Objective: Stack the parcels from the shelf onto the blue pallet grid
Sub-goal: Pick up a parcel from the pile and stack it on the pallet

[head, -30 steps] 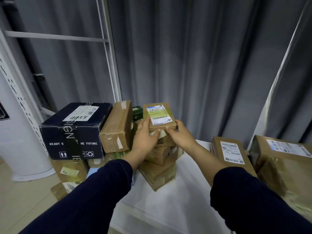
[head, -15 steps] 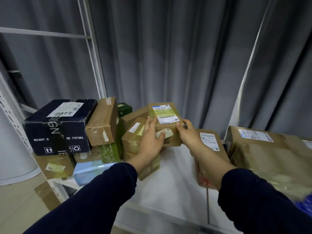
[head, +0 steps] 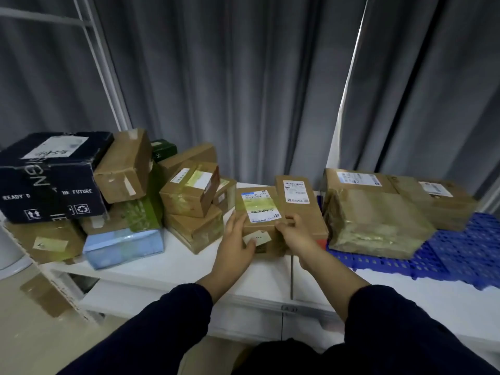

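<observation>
Small box [head: 261,212] sat at centre frame, gripped from both sides. Left hand [head: 238,239] was wrapped round its left and near faces. Right hand [head: 295,234] was curled over its right top edge. Could not tell whether the base was resting on the white shelf [head: 176,266] or held just above it.

Blue grid [head: 460,253] lay at right of frame, with a big taped parcel [head: 373,220] already on it. A narrow box [head: 297,204] stood between the small box and that parcel, touching the small box's right side.

Judgement: step in hand is carrying the small box rightward to the grid. To do it well, keep both hands clamped and the box level, and lift it clear of the narrow box rather than dragging past it. Set it flat on bare grid or square on the taped parcel, label up, with no edge overhanging.

Writing: the dark box [head: 54,180] at left of frame read "READY" and "FUTURE", with large letters "GN" on the side, up-arrows and a recycling mark. Its white sticker carried illegible handwriting. The small box's white-and-yellow label was too blurred to read.
</observation>
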